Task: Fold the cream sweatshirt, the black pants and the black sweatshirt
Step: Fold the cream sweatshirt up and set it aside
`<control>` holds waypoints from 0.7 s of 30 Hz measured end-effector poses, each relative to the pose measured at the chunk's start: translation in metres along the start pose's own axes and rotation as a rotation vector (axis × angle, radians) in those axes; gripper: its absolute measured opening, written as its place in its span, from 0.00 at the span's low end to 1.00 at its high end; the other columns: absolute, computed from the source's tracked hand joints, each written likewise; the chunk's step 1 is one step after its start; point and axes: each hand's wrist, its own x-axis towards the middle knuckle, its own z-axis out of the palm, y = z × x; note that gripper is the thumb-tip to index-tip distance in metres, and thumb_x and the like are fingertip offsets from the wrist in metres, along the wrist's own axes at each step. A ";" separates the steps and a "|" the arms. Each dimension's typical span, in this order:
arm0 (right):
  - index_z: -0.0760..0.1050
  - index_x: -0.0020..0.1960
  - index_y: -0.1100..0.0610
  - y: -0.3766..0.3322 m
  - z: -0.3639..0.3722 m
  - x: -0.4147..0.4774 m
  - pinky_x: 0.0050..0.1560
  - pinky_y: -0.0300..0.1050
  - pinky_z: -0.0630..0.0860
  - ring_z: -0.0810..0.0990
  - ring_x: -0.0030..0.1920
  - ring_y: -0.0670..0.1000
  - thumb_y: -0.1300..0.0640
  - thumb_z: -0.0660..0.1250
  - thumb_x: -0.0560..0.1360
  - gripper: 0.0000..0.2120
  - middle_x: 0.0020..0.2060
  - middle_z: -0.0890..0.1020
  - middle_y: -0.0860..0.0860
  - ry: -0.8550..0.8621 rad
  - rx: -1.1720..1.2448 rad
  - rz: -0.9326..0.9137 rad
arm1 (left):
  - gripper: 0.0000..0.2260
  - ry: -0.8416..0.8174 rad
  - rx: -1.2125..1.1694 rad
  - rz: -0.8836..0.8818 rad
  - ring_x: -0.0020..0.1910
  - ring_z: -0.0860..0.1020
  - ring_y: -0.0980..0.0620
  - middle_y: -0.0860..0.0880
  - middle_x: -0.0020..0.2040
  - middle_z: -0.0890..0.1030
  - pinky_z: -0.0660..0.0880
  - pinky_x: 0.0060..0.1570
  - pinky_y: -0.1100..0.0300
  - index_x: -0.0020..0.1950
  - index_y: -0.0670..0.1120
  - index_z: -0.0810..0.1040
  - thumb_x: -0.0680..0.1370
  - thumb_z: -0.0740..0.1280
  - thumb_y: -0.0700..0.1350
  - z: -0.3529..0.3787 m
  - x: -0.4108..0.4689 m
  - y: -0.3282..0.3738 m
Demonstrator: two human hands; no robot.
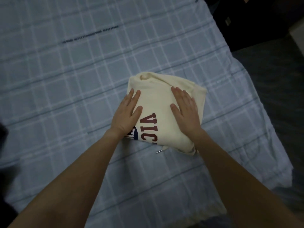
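Note:
The cream sweatshirt lies folded into a compact bundle on the bed, dark red letters and a blue emblem showing on its near side. My left hand rests flat on its left part, fingers spread. My right hand lies flat on its right part, palm down. Neither hand grips the cloth. A metal-tipped drawstring pokes out at the near edge. A black garment shows only as a dark shape at the far left edge.
The bed carries a pale blue checked sheet that fills most of the view. Its right edge drops to a dark floor. Dark furniture stands at the top right.

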 end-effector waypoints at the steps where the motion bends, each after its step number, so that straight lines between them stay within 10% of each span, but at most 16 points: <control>1: 0.52 0.79 0.41 -0.005 -0.008 -0.004 0.77 0.59 0.49 0.51 0.79 0.50 0.40 0.47 0.80 0.27 0.79 0.56 0.46 0.002 -0.014 0.002 | 0.25 0.009 -0.045 -0.044 0.78 0.51 0.50 0.55 0.81 0.50 0.52 0.76 0.47 0.78 0.62 0.53 0.82 0.54 0.59 -0.004 -0.005 0.005; 9: 0.48 0.65 0.17 -0.005 -0.030 -0.070 0.74 0.62 0.57 0.60 0.74 0.60 0.24 0.58 0.66 0.31 0.74 0.60 0.58 -0.084 0.295 0.486 | 0.25 -0.068 -0.249 -0.363 0.67 0.69 0.39 0.43 0.70 0.68 0.65 0.67 0.48 0.72 0.75 0.55 0.77 0.61 0.66 -0.021 -0.031 0.019; 21: 0.68 0.72 0.45 -0.047 -0.091 -0.142 0.60 0.41 0.64 0.70 0.64 0.46 0.45 0.71 0.74 0.28 0.70 0.71 0.45 -0.188 0.713 0.583 | 0.28 -0.165 -0.613 -0.419 0.62 0.76 0.50 0.54 0.72 0.70 0.77 0.59 0.52 0.71 0.67 0.67 0.73 0.72 0.60 -0.061 -0.133 0.060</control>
